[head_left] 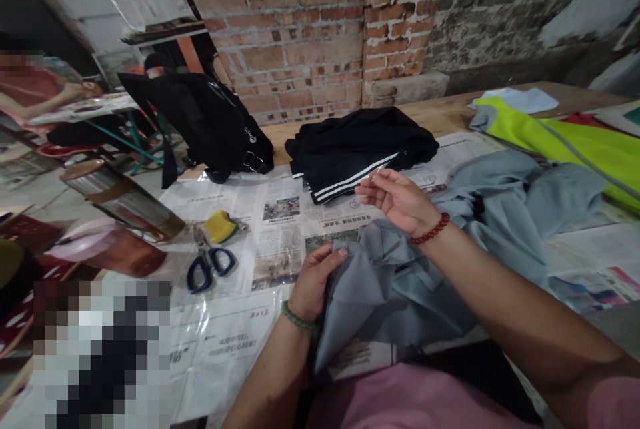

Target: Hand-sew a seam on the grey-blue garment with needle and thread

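Grey cloth (pixel 357 289) lies bunched at the frame's lower centre, its edge pinched by the left hand (pixel 314 279); mid-frame, the right hand (pixel 403 201) has its grip pressed together, anything between too small to tell

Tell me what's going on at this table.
A person grips gray fabric in the left hand. The right hand is raised nearby, thumb and fingertips together; anything held there is too small to identify. Blue-handled scissors lie on the newspaper to the left, beside a yellow sponge. A black garment with white stripes lies beyond the hands.
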Motion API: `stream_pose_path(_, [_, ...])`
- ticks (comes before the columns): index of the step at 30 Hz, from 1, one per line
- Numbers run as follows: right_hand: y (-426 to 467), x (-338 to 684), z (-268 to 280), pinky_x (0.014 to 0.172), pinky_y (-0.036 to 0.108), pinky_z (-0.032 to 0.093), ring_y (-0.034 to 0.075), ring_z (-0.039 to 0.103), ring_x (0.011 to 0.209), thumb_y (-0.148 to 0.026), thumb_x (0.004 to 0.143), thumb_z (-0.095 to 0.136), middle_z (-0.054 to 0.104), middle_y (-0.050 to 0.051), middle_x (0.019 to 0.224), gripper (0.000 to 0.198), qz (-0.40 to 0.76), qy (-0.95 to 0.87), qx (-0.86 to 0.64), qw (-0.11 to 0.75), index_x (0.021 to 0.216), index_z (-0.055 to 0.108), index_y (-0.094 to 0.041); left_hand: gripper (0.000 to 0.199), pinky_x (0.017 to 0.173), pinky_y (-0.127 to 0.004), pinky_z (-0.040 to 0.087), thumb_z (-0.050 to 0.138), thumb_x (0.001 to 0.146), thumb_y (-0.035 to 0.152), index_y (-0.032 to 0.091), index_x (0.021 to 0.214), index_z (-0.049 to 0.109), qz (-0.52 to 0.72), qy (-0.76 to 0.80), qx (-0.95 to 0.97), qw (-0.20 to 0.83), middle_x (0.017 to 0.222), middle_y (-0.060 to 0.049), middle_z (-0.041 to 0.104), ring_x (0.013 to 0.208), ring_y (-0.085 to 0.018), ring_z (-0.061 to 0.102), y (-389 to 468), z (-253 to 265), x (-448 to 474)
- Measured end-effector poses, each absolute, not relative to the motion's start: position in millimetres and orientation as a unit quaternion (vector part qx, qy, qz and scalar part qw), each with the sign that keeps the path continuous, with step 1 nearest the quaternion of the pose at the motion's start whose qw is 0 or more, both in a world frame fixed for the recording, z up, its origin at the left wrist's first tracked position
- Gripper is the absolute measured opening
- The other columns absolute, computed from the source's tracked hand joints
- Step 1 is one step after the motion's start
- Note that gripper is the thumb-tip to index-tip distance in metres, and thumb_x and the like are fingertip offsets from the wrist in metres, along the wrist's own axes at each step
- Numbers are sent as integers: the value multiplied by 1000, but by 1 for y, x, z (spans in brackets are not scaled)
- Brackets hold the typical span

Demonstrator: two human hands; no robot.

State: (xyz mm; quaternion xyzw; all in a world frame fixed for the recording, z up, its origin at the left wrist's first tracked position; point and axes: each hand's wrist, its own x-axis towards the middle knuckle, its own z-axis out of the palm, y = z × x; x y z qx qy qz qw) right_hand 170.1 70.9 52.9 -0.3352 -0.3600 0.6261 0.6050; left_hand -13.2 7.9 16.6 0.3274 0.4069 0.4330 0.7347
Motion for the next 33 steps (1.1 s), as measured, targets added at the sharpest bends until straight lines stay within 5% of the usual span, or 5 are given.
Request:
stream_pose_path(6, [64,164,43,58,24,47,11,62,64,-31,75,59,60,-3,72,16,568,-416,-374,604,83,51,-20,16,55,-20,44,76,58,22,14,69,68,427,410,327,737,62,0,69,53,-11,59,8,17,-13])
stream_pose_path(10, [55,164,28,42,20,34,6,46,38,-32,78,52,54,-6,55,16,454,-584,-476,476,87,59,-21,13,53,-19,42,77,56,19,14,64,68,441,409,315,735,59,2,67,52,-9,57,9,15,-14])
stream_pose_path(14, [42,165,21,55,21,38,10,52,54,-22,77,52,59,-3,60,15,366,-734,-452,351,81,66,-21,17,54,-19,43,77,56,21,13,68,68,431,409,334,732,60,0,67,53,-10,57,9,16,-14])
stream_pose_path(18, [30,167,25,57,21,40,11,56,63,-15,76,48,64,-2,72,21,394,-757,-425,301,79,67,-21,20,51,-18,43,78,54,21,13,70,67,432,410,343,726,60,1,66,50,-9,56,9,17,-13])
stream_pose_path(33, [19,169,12,37,15,33,4,42,38,-21,76,48,53,-5,60,20,556,-650,-415,310,84,66,-23,18,51,-18,42,77,56,21,15,69,66,445,401,337,726,59,3,65,48,-8,54,9,17,-14])
